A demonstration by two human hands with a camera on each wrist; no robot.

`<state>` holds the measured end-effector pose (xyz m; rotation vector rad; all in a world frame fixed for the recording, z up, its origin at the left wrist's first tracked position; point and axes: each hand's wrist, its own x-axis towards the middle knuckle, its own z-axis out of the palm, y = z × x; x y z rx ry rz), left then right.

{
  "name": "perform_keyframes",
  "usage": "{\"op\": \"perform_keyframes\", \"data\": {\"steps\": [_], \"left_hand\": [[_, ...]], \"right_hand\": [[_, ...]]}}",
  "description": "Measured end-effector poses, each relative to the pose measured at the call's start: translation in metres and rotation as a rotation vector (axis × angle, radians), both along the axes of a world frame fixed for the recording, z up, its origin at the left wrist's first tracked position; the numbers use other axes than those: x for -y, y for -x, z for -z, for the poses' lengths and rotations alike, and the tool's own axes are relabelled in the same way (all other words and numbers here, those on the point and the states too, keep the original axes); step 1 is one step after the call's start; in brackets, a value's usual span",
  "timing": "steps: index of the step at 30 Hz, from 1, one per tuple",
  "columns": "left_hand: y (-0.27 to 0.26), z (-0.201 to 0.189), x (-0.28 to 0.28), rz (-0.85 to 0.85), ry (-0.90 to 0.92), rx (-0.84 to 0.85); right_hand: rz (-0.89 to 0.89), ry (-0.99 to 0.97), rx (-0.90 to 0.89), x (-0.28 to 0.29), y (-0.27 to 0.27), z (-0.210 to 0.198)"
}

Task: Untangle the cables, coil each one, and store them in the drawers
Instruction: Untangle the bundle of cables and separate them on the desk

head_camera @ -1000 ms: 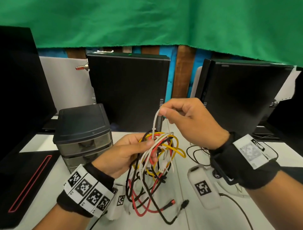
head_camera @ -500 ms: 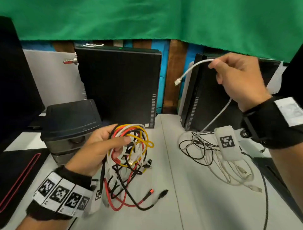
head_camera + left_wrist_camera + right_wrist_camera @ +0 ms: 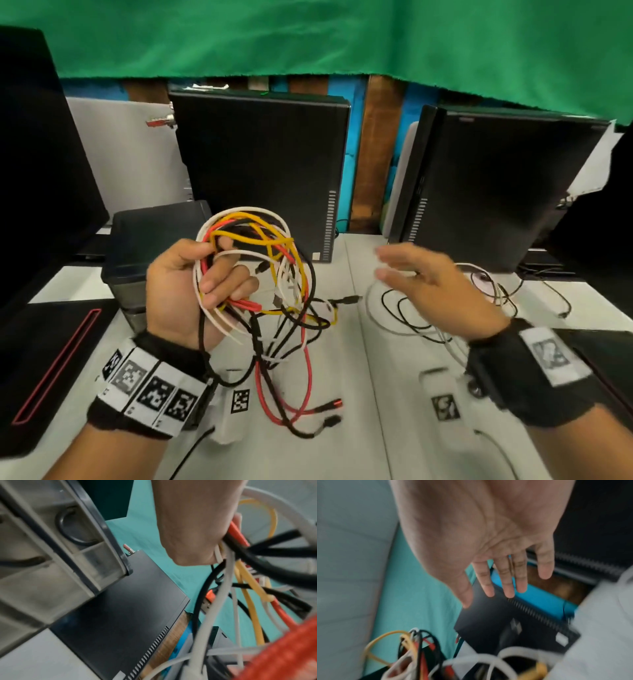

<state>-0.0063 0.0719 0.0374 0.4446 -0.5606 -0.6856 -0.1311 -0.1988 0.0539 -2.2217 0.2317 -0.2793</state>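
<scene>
My left hand grips a tangled bundle of white, yellow, red and black cables, raised above the white table; its loose ends hang down to the tabletop. The left wrist view shows the same bundle running out of my fist. To the right, my right hand hovers with straight, spread fingers and holds nothing. Under it lie a loose white cable and thin black cables. A small grey drawer unit with a black top stands behind my left hand; its drawers look closed.
Two black computer cases stand upright at the back of the table, under a green cloth. A black device with a red outline lies at the left. White tagged boxes hang under both wrists.
My right hand pulled a white cable up and to the right out of the bundle, then let it go onto the table; it is now empty and lower. The left hand raised the bundle.
</scene>
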Motion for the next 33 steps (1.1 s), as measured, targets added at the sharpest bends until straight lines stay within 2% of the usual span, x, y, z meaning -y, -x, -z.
{"op": "perform_keyframes", "data": {"steps": [2,4,6,9,11,12,15,18,21,23,25,27,30,33], "left_hand": [[-0.003,0.007,-0.001,0.118,0.090,-0.022],[-0.003,0.016,-0.001,0.161,0.131,-0.060],[-0.002,0.026,0.001,0.173,0.161,-0.108],[-0.001,0.043,0.005,0.174,0.176,-0.199],[-0.002,0.054,0.007,0.181,0.176,-0.237],[-0.003,0.059,0.008,0.182,0.170,-0.244],[-0.006,0.072,0.011,0.162,0.061,-0.318],[-0.009,0.087,0.018,0.039,-0.278,-0.551],[-0.005,0.097,0.020,-0.028,-0.560,-0.580],[-0.004,0.096,0.017,0.025,-0.561,-0.521],[-0.002,0.090,0.012,0.060,-0.477,-0.456],[-0.001,0.082,0.008,0.014,-0.420,-0.394],[-0.001,0.074,0.000,-0.040,-0.371,-0.355],[-0.005,0.075,-0.011,-0.003,-0.297,-0.322]], "right_hand": [[-0.122,-0.123,-0.051,-0.021,-0.002,0.020],[-0.132,-0.297,-0.078,-0.028,-0.008,0.044],[-0.107,-0.585,-0.110,-0.027,-0.011,0.064],[-0.208,-1.076,-0.186,-0.023,-0.007,0.089],[-0.263,-1.276,-0.240,-0.023,-0.004,0.095],[-0.274,-1.312,-0.257,-0.023,-0.002,0.096],[-0.192,-1.201,-0.224,-0.025,0.002,0.097],[-0.002,-0.985,-0.162,-0.021,0.010,0.102],[0.071,-0.703,-0.135,-0.013,0.022,0.107],[0.126,-0.575,-0.129,-0.006,0.032,0.108],[0.195,-0.564,-0.094,0.003,0.041,0.108],[0.277,-0.570,-0.024,0.011,0.048,0.109],[0.458,-0.496,0.065,0.029,0.059,0.114],[0.652,-0.489,0.175,0.051,0.073,0.114]]}}
